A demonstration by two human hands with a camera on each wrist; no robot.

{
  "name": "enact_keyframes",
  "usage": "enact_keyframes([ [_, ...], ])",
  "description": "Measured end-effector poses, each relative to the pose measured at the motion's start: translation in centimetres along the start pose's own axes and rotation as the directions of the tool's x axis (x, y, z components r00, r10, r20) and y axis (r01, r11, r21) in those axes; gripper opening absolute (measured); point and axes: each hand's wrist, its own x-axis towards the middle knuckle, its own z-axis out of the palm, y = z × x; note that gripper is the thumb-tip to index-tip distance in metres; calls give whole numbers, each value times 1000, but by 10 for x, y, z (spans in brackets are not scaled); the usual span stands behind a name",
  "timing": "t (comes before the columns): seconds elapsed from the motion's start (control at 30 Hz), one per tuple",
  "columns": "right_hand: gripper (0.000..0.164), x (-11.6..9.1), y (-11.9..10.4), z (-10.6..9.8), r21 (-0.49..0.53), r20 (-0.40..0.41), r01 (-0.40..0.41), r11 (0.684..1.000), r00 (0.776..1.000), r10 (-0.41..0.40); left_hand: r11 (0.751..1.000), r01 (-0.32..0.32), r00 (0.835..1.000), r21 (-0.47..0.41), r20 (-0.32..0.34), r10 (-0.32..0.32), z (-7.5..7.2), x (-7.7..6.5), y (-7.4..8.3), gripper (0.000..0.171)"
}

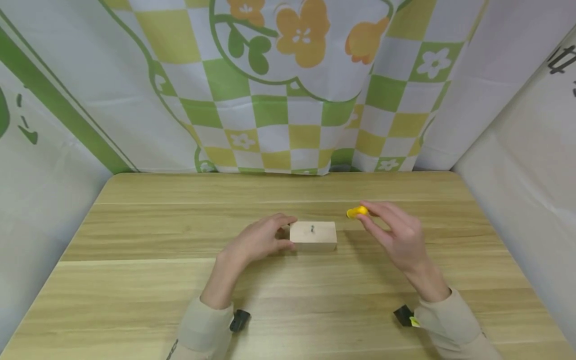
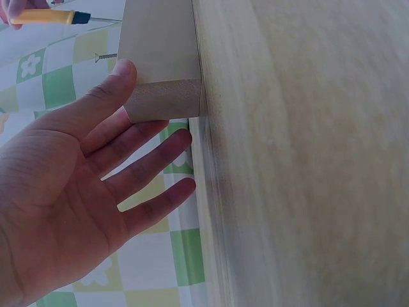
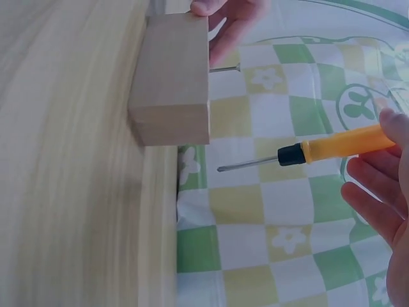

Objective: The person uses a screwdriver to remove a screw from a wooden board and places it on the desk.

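The left hand [image 2: 70, 185] holds the end of a wooden block [image 2: 160, 48], thumb on its corner, lower fingers spread apart. A flat-headed screw [image 2: 105, 57] juts from the block near the thumb tip. The right hand [image 2: 23, 7] grips a yellow-handled screwdriver [image 2: 48, 16]. The block sits on a wood-grain tabletop [image 2: 307, 153]; checked cloth [image 2: 59, 86] shows beyond.

Matt wood, bare metal
Shows smooth wood in block [image 3: 169, 70], metal in screw [image 2: 105, 57] and screwdriver shaft [image 3: 249, 164], smooth plastic in handle [image 3: 345, 142], matt cloth [image 1: 270, 110] beyond far edge of wood-grained tabletop [image 1: 135, 300].
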Motion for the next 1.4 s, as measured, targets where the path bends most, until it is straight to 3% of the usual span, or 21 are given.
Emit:
enact_keyframes([
  [0.23, 34, 10, -4, 2, 22, -60, 40, 999, 997, -38, 1000, -1, 1000, 10, 3, 1, 0, 1, -1, 66],
  [0.43, 36, 23, -9, 3, 75, -115, 34, 997, 993, -25, 1000, 3, 1000, -1, 4, -3, 0, 0, 0, 65],
  [0.83, 33, 41, -23, 11, 187, -76, 44, 981, 997, -30, 999, -8, 1000, -34, 0, 8, 0, 3, -3, 64],
  [1.13, 28, 45, -26, 20, 215, 18, 37, 976, 999, -42, 999, -19, 1000, -42, 4, 20, 1, 3, -6, 63],
  [1.4, 29, 44, -25, 27, 210, 25, 36, 977, 999, -42, 999, 1, 1000, -42, 2, -1, 0, 2, -4, 63],
])
